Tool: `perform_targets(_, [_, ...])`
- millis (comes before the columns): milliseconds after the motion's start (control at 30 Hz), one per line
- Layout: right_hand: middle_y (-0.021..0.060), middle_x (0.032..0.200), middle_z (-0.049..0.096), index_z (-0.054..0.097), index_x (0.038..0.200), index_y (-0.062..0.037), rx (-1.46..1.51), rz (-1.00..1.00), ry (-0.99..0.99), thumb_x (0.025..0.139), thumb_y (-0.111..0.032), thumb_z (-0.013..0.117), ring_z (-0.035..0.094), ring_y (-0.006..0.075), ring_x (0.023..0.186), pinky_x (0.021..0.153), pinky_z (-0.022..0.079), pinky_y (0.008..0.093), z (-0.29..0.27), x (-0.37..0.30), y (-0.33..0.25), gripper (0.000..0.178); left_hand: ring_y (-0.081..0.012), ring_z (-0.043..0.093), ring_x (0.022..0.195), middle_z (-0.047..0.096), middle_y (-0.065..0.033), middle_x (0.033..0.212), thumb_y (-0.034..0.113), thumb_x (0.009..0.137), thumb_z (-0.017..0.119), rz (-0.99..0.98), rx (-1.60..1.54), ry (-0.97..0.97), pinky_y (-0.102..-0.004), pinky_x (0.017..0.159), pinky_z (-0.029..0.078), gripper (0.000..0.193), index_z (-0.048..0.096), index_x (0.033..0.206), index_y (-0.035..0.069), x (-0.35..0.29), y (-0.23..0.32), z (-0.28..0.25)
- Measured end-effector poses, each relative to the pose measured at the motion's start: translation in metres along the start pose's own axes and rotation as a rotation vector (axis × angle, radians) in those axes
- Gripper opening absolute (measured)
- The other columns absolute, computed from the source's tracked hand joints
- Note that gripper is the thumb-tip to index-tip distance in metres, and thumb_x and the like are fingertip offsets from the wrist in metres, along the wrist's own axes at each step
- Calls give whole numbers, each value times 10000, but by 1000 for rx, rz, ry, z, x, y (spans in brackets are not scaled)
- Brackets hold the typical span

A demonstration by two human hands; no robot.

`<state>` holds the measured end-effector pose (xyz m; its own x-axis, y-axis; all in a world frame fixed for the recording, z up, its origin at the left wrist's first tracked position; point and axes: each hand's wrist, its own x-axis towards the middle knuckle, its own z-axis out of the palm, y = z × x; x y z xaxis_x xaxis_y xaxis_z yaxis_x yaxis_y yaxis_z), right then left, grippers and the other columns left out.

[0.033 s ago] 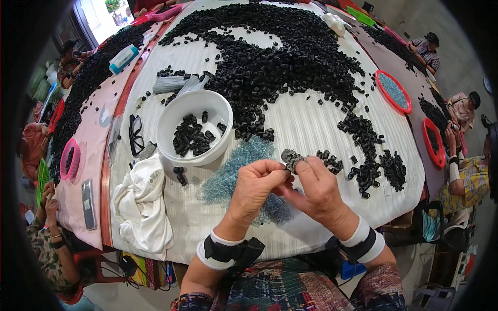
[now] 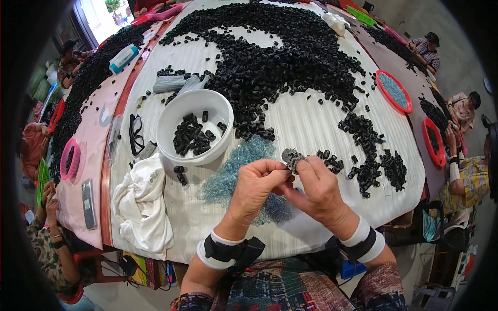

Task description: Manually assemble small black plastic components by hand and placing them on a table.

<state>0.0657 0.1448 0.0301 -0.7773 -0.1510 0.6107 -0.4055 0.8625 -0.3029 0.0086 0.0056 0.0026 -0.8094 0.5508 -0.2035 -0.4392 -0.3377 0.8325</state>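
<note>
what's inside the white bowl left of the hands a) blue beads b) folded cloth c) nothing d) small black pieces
d: the white bowl holds a clump of small black pieces, like those heaped across the table; the blue beads lie loose on the table beside it, and the white cloth lies outside it.

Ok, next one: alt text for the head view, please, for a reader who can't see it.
Seen from above, the left hand and right hand together pinch a small dark grey piece over a white-covered table. A white bowl of black parts stands to the left, beside a blue bead pile; a heap of black parts lies beyond.
</note>
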Motion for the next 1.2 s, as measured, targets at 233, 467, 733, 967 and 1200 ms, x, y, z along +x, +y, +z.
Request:
perform_targets(233, [91,705,494,524,801,-27,-40,7,-50,631,-95,727,548,246,634,515,473,326,-2,0,3,273,-88,606,634,657,-53,726,83,794,643,19,133,-15,-203,559,491,102,647,830,-13,-2,2,-2])
perform_targets(467, [89,683,522,538,753,-32,-27,12,-10,629,-69,709,560,253,631,533,482,331,-8,-2,8,215,-88,611,663,663,-56,765,127,822,671,-7,130,-68,-201,564,500,147,661,870,-12,-3,1,0])
perform_targets(733, [81,662,510,529,739,-33,4,-39,-36,625,-55,717,551,245,613,520,470,337,-6,-7,11,220,-99,614,664,663,-64,771,114,834,663,9,135,-111,-215,583,515,136,671,859,-20,1,-3,-6])
perform_targets(967, [75,640,480,510,710,-52,-18,-20,2,628,-60,713,524,238,577,486,443,339,-6,-4,13,219,-100,616,665,660,-57,768,130,839,659,-38,138,-134,-216,585,508,151,658,884,-14,-1,3,-1])
perform_targets(1200, [110,735,521,550,828,-12,0,-40,-54,647,-122,743,557,263,634,520,471,340,-16,-8,13,287,-97,622,678,661,-47,778,150,842,660,-103,160,-208,-220,584,509,173,645,922,-2,-4,3,0])
